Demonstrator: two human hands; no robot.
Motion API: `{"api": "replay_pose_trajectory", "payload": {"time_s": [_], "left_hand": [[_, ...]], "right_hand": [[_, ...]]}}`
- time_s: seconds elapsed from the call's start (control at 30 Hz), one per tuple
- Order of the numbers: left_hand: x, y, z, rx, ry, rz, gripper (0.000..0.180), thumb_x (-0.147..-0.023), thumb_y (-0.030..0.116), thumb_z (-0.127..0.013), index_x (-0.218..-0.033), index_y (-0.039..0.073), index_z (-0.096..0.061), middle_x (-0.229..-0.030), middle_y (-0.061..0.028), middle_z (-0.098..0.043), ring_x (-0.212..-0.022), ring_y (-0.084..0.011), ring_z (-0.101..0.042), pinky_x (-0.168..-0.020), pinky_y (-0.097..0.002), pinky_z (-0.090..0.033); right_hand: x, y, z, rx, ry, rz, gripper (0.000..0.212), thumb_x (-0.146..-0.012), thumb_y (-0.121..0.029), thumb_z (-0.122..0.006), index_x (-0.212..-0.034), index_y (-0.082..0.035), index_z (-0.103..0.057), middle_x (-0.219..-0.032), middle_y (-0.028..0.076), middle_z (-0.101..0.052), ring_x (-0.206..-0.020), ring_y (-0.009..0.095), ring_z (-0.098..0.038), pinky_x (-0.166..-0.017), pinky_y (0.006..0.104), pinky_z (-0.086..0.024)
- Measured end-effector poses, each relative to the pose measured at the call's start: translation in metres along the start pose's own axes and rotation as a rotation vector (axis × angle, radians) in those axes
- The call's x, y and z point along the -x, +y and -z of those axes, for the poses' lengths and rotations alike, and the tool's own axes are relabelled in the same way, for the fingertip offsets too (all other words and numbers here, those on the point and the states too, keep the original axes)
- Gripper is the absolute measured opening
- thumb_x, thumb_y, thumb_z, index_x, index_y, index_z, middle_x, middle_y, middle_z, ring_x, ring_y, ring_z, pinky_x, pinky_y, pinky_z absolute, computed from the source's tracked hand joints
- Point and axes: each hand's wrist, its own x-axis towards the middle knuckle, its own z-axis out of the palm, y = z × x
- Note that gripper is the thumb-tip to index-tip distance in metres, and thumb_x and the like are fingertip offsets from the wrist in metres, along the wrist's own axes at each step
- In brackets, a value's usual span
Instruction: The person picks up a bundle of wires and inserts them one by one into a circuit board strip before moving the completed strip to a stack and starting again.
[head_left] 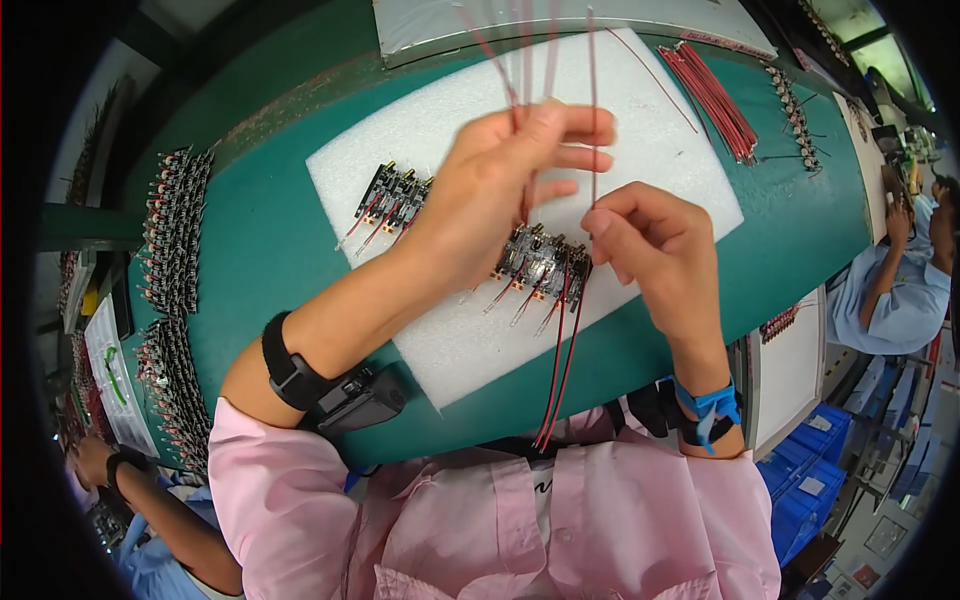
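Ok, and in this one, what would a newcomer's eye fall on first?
Probably the blurred left hand, near the centre, with thin red wires extending from it, beside the right hand pinching a wire. Just below, a row of small black-and-clear parts lies on the white foam sheet. At far left, dense rows of dark parts line the green table.

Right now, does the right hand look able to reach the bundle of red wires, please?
Probably yes: between the right hand and bundle lie only flat foam and tabletop, though its fingertips seem to pinch a wire.
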Motion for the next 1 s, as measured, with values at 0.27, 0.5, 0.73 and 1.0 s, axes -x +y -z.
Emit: {"api": "replay_pose_trajectory", "payload": {"time_s": [0.27, 0.5, 0.73, 1.0], "left_hand": [[0.010, 0.013, 0.006, -0.673, -0.070, -0.007, 0.022, -0.081, 0.021, -0.050, -0.081, 0.000, -0.056, -0.057, 0.0048, -0.041, -0.050, -0.0018, -0.033, -0.045, -0.0192, -0.028], [0.011, 0.003, 0.005, -0.586, -0.065, 0.037, 0.014, -0.076, 0.013, -0.054, -0.070, 0.000, -0.054, -0.046, 0.0039, -0.035, -0.043, -0.0032, -0.031, -0.039, -0.0230, -0.025], [0.013, 0.006, 0.004, -0.644, -0.095, 0.029, 0.012, -0.073, 0.010, -0.054, -0.069, -0.001, -0.053, -0.044, 0.0007, -0.033, -0.040, -0.0066, -0.030, -0.038, -0.0259, -0.026], [0.016, 0.014, 0.003, -0.929, -0.153, -0.102, 0.014, -0.071, 0.009, -0.052, -0.068, -0.004, -0.052, -0.045, -0.0139, -0.042, -0.039, -0.0222, -0.042, -0.043, -0.0326, -0.035]], "right_hand": [[-0.004, 0.002, 0.003, -0.500, 0.072, -0.178, 0.008, -0.076, -0.007, -0.056, -0.078, 0.001, -0.057, -0.065, 0.005, -0.056, -0.049, 0.006, -0.042, -0.045, 0.0173, -0.031], [-0.002, 0.007, -0.009, -0.372, 0.231, -0.025, 0.009, -0.073, -0.005, -0.060, -0.079, 0.001, -0.059, -0.068, 0.002, -0.056, -0.052, 0.004, -0.039, -0.045, 0.0169, -0.028], [0.003, 0.005, -0.009, -0.242, 0.234, 0.033, 0.008, -0.073, -0.004, -0.060, -0.077, 0.002, -0.059, -0.067, 0.001, -0.056, -0.057, 0.004, -0.044, -0.050, 0.0168, -0.033], [0.001, 0.005, -0.009, -0.258, 0.152, -0.050, 0.005, -0.071, -0.003, -0.060, -0.071, 0.001, -0.058, -0.065, -0.001, -0.054, -0.058, 0.003, -0.044, -0.053, 0.0169, -0.035]]}}
